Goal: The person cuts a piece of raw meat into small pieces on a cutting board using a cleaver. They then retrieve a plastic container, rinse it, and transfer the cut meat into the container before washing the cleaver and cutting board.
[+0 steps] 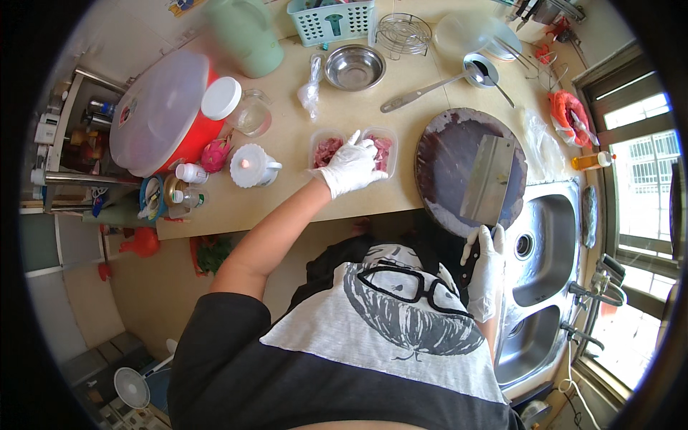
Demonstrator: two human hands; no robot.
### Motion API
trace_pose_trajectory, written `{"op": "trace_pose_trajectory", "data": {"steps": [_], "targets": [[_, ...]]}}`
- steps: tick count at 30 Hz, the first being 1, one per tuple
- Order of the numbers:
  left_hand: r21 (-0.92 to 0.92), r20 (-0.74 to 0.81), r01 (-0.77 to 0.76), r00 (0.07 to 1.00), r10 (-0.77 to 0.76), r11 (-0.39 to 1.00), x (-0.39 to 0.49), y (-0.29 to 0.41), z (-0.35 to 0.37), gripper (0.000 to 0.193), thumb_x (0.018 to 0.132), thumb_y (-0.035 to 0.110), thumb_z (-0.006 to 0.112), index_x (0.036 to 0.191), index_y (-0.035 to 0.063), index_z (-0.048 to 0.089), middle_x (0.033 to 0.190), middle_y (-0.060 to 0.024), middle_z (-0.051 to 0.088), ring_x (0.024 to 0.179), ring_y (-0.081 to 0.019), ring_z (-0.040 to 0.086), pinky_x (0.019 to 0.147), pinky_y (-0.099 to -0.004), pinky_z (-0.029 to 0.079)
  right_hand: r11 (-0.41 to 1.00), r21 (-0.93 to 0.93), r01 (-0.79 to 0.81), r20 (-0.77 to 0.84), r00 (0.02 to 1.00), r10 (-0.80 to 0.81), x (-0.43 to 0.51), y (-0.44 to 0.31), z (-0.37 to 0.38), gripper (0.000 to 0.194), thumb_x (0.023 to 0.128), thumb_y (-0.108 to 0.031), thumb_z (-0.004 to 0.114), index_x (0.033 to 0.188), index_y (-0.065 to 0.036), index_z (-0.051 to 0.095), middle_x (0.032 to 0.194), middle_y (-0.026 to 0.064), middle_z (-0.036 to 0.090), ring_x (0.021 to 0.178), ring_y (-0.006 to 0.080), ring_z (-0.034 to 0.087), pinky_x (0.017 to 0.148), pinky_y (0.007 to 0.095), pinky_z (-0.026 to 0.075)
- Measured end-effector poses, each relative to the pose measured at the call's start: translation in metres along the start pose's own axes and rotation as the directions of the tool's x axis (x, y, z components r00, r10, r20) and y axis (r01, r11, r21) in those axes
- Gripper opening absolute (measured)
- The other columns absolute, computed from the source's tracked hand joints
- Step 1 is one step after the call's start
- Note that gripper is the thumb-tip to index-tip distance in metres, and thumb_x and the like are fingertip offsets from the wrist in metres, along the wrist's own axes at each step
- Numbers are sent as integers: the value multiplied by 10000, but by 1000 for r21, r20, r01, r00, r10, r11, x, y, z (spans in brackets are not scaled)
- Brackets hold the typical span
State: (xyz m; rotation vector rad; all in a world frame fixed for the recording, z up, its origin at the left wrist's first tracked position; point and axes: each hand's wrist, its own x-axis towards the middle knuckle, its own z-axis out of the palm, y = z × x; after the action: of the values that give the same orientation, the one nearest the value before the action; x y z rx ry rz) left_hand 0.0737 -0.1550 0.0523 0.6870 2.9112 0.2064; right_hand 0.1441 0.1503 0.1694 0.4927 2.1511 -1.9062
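My left hand [352, 166], in a white disposable glove, lies palm down across two small clear plastic containers. Its fingers are spread, the tips at the right container [394, 156] of raw sliced meat [384, 153]; whether they grip anything is hidden. Partly under the hand is the left container [313, 141], also with raw meat [327, 150]. My right hand [485, 274], gloved too, is closed around the dark handle of a cleaver [488, 180]. The broad steel blade rests flat over a thick round chopping board [441, 161] at the counter's front edge.
Right of the board is a double steel sink [543, 247]. Behind stand a steel bowl [355, 67], a slotted turner [414, 99] and a small bowl of dark liquid [480, 70]. At left are a lidded mug [252, 165], a glass jug [252, 115] and a red lidded tub [161, 113].
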Motion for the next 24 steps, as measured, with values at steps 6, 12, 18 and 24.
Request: {"op": "trace_pose_trajectory", "data": {"steps": [6, 12, 18, 24], "targets": [[94, 103, -21, 995, 11, 995, -3, -7, -10, 649, 710, 614, 714, 972, 21, 702, 1116, -142, 616, 1231, -316, 494, 1148, -556, 240, 1000, -31, 0, -33, 999, -1, -2, -1, -5, 198, 1004, -224, 463, 857, -98, 508, 638, 8, 505, 493, 78, 454, 449, 210, 345], [13, 106, -33, 994, 31, 999, 8, -2, -19, 643, 710, 579, 738, 1049, 37, 664, 1137, -123, 617, 1214, -289, 513, 1152, -529, 251, 1000, 1, -11, -16, 1000, 11, 3, 0, -5, 133, 980, -162, 488, 916, -51, 522, 686, 39, 539, 474, 104, 481, 419, 233, 374], [-268, -78, 30, 996, -53, 963, 0, -14, -40, 451, 775, 497, 718, 952, 82, 719, 1040, -91, 678, 1049, -286, 593, 1015, -441, 402, 1000, 15, -12, -6, 1000, 12, 9, 5, -13, 119, 967, -149, 492, 932, -40, 523, 707, 49, 548, 481, 113, 491, 427, 244, 394], [-543, -504, 134, 738, -449, 829, -62, -39, -52, 134, 833, 126, 710, 882, 8, 670, 903, -113, 678, 852, -266, 645, 785, -354, 503, 999, -38, -25, -142, 990, 19, 18, 4, -32, 92, 983, -149, 511, 932, -73, 521, 716, 17, 524, 480, 74, 459, 433, 221, 386]]}}
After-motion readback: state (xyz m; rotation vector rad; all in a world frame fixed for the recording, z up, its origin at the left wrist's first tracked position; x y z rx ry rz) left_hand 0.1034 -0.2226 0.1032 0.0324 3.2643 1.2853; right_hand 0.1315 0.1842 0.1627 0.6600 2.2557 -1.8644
